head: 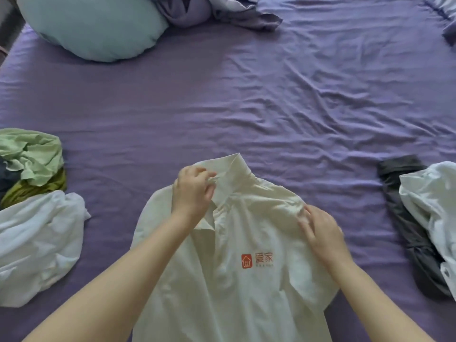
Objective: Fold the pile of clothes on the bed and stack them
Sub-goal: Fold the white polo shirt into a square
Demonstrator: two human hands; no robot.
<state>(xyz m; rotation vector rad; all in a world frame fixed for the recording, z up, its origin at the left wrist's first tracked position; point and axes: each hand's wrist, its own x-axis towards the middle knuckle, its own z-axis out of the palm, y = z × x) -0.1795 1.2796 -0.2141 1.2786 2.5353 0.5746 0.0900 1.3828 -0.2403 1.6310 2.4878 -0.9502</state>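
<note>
White collared shirt [237, 280] with an orange logo [247, 261] lies front-up on the purple bed sheet [246, 107], closest to the camera. Left hand [193, 193] pinches the collar between curled fingers. Right hand [320, 233] presses flat on the shirt's shoulder, fingers straight, gripping nothing. Crumpled clothes [32, 208] lie far left; dark and white garments [424, 218] far right.

Probably a home bedroom: purple-sheeted bed [271, 99], pale blue pillow [93, 25], loose laundry pile [32, 164].
</note>
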